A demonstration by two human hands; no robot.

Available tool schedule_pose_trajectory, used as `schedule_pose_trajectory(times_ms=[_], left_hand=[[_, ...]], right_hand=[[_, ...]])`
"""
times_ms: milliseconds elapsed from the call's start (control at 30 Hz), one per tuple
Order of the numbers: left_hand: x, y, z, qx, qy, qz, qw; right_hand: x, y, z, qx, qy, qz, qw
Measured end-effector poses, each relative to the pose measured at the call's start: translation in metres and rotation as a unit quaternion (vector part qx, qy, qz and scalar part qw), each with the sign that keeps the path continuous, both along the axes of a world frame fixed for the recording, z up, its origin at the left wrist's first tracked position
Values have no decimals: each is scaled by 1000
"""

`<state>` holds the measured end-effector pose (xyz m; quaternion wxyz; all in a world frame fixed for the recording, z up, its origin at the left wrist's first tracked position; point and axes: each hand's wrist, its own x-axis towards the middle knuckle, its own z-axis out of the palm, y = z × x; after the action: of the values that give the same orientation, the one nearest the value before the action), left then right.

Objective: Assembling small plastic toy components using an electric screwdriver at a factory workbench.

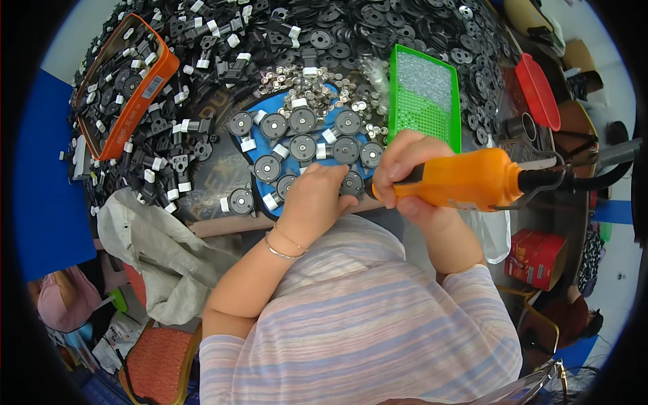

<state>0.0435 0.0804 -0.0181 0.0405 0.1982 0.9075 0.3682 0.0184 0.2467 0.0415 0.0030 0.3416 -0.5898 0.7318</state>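
My right hand (pixel 413 172) is wrapped round an orange electric screwdriver (pixel 466 177), held level with its cable end toward the right. Its tip points left, but my fingers mostly hide it. My left hand (pixel 314 197) bends over the near part of a blue mat (pixel 270 103), thumb and fingers closed about a black wheel (pixel 352 183) with a round metal centre. Several similar black wheels (pixel 302 147) with white tabs lie around it on the mat. Another wheel (pixel 241 201) sits off the mat's near left edge.
Small silvery caps (pixel 310 84) are heaped behind the mat. A green tray (pixel 459 101) of small metal pieces stands right of it. Black discs (pixel 378 27) pile up at the back. An orange basket (pixel 138 101) of black parts stands left; a red tray (pixel 538 91) lies far right.
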Motion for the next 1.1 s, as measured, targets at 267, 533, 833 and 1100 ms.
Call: schedule_pose_trajectory(times_ms=[267, 533, 833, 1100], left_hand=[[1, -1, 1, -17, -3, -3, 1000], [-1, 0, 0, -16, -3, -15, 1000], [2, 3, 7, -16, -20, 16, 1000], [2, 2, 3, -19, -10, 10, 1000]], right_hand=[[-2, -6, 0, 15, -12, 57, 998], [-18, 6, 7, -68, -10, 125, 990], [-38, 63, -10, -149, 34, -160, 975], [-39, 58, -23, -158, 5, -171, 973]])
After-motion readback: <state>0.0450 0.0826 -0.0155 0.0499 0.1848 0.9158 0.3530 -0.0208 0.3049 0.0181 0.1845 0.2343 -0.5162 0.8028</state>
